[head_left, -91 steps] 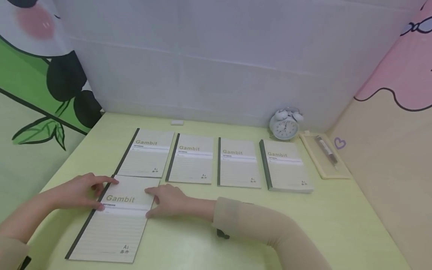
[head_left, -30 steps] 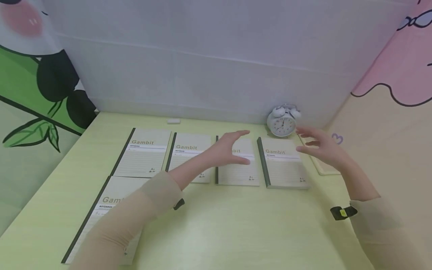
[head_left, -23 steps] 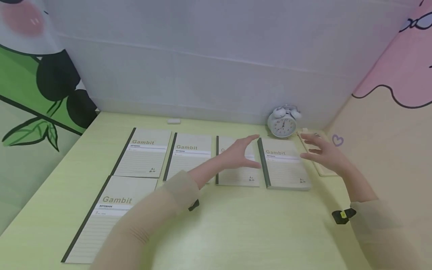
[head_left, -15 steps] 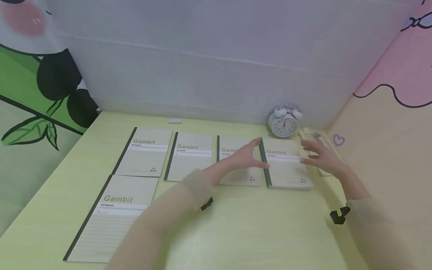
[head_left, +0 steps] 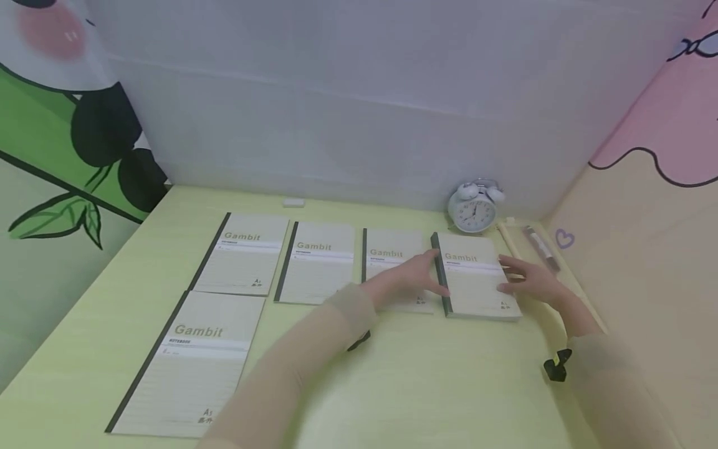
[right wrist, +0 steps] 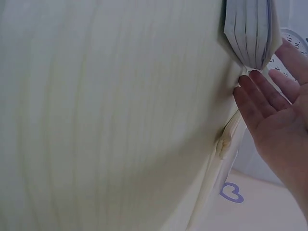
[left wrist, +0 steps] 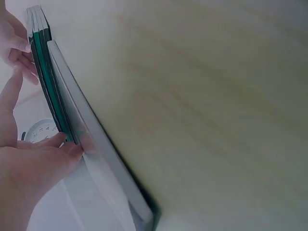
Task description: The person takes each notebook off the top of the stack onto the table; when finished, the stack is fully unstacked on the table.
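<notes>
A stack of several Gambit notebooks (head_left: 473,284) lies at the right end of the back row, its dark and green spines (left wrist: 44,79) showing in the left wrist view. My left hand (head_left: 412,277) reaches over the neighbouring notebook (head_left: 387,240), thumb and fingers spread, fingertips right at the spine side of the stack. On the opposite side, my right hand (head_left: 535,284) has its fingertips close to the page edges (right wrist: 248,33). In the right wrist view its fingers are extended and fairly straight, just under the stack's corner.
Two more notebooks, one left (head_left: 241,255) and one middle (head_left: 316,262), continue the back row; another notebook (head_left: 187,362) lies in front at left. A white alarm clock (head_left: 473,209) stands behind the stack. Beside it are a mesh pouch with a pen (head_left: 541,246) and an eraser-like white block (head_left: 293,202).
Both hands have left the front left notebook and come to the stack at right. Over the last second the left hand moved rightward to the spines and the right hand lowered toward the page edges.
</notes>
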Demonstrator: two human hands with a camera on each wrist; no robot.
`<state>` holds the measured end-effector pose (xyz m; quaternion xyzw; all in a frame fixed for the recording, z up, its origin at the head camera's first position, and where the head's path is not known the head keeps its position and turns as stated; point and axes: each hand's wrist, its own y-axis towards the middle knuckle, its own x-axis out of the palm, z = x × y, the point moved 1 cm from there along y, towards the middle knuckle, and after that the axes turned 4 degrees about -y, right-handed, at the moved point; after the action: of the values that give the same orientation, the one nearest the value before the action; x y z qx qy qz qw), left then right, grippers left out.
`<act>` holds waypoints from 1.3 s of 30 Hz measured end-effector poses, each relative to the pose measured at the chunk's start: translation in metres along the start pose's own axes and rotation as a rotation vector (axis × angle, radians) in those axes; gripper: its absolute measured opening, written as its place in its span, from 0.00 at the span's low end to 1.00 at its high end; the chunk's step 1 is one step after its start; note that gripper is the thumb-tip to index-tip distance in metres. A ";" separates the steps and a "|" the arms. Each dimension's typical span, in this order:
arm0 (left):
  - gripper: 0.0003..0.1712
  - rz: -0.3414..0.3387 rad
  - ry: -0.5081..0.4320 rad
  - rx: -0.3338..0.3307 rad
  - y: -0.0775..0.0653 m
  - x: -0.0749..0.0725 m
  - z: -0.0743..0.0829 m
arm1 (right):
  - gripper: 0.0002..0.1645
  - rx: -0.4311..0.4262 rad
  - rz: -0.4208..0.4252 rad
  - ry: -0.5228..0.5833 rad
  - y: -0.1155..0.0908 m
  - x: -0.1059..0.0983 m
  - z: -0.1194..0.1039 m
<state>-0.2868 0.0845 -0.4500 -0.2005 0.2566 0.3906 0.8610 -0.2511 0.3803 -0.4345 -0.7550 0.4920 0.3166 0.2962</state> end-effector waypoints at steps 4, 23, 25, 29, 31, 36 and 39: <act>0.65 -0.012 0.037 0.015 -0.001 0.002 -0.002 | 0.48 0.024 0.003 -0.014 -0.001 0.004 0.000; 0.59 0.078 -0.093 0.039 -0.001 0.004 0.010 | 0.43 0.043 0.077 0.083 -0.007 -0.006 0.008; 0.59 0.089 -0.134 0.035 -0.003 0.006 0.014 | 0.43 0.048 0.077 0.124 -0.008 -0.007 0.008; 0.58 0.126 -0.194 0.024 -0.007 0.008 0.022 | 0.44 0.049 0.082 0.162 -0.011 -0.011 0.002; 0.57 0.158 -0.203 0.024 -0.008 0.009 0.025 | 0.43 0.057 0.089 0.138 -0.012 -0.013 -0.001; 0.53 0.288 -0.205 0.037 -0.010 0.004 0.033 | 0.42 0.050 0.112 0.103 -0.011 -0.019 -0.013; 0.53 0.358 -0.218 0.038 -0.013 -0.002 0.037 | 0.41 0.042 0.139 0.086 -0.009 -0.022 -0.023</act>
<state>-0.2674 0.0957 -0.4175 -0.0921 0.2009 0.5520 0.8041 -0.2455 0.3784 -0.4022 -0.7258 0.5618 0.2933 0.2677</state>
